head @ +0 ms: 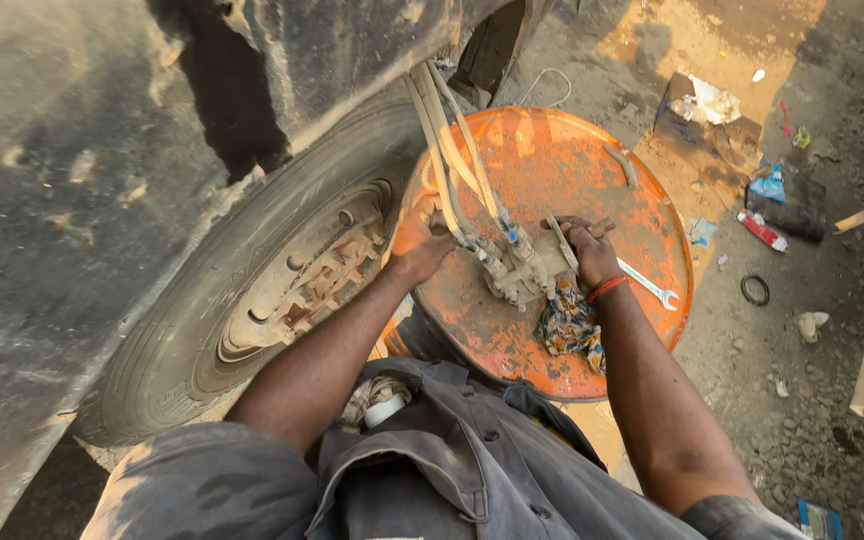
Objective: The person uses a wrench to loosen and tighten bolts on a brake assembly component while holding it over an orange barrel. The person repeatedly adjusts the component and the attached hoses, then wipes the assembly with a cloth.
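- Left hand curled around the bundle of tan hoses, gripping them just above the metal valve block; fingers closed on the hoses.
- Right hand closed on a slim tool pressed against the right side of the valve block; red band on the wrist. Can't tell what kind of tool it is.
- Valve block sits near the middle of the orange drum top, with the hoses running up and far-left toward the vehicle body.
- Patterned rag lies just near of the block, touching it.
- Combination wrench lies right of the right hand on the drum; a second wrench lies further away on the drum.
- Dusty truck wheel left of the drum, close beside it.
- Judgement: best done with the left hand holding the hoses steady so the block doesn't twist, the tool seated squarely before force, and the block kept on the drum.
- Litter and a black ring on the dirt to the right.
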